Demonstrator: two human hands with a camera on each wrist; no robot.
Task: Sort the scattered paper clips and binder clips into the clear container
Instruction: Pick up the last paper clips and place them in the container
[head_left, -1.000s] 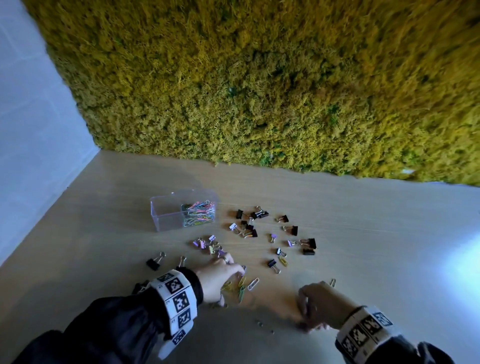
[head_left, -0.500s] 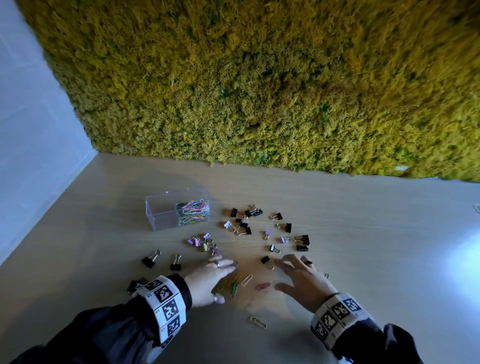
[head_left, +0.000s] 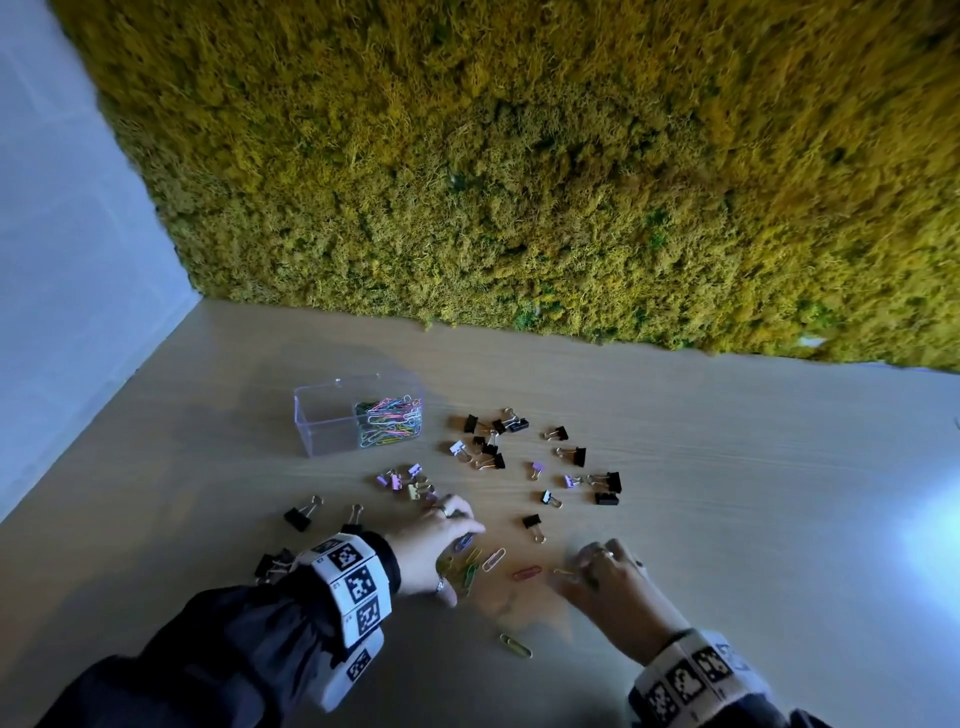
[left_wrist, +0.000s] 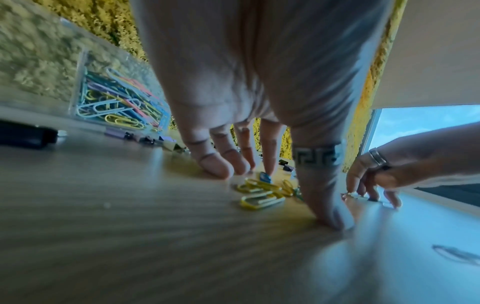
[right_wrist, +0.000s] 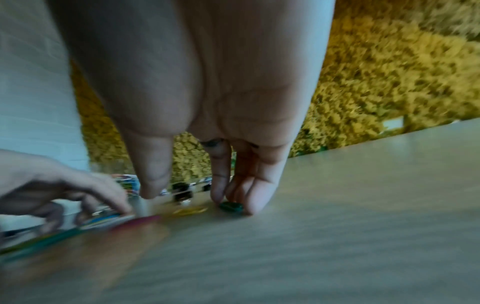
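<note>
Yellow paper clips (left_wrist: 259, 192) are lying under the left hand (head_left: 434, 551), whose spread fingers (left_wrist: 215, 164) are pressing the desk (head_left: 727, 493). The right hand (head_left: 605, 577) is touching down with fingers together beside a green clip (right_wrist: 231, 206). Binder clips (head_left: 571, 457) are lying scattered beyond, near the clear container (head_left: 332, 415).

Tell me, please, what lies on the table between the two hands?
In the head view, a red paper clip lies on the bare wood between the left hand and the right hand, with a white paper clip beside the left.
</note>
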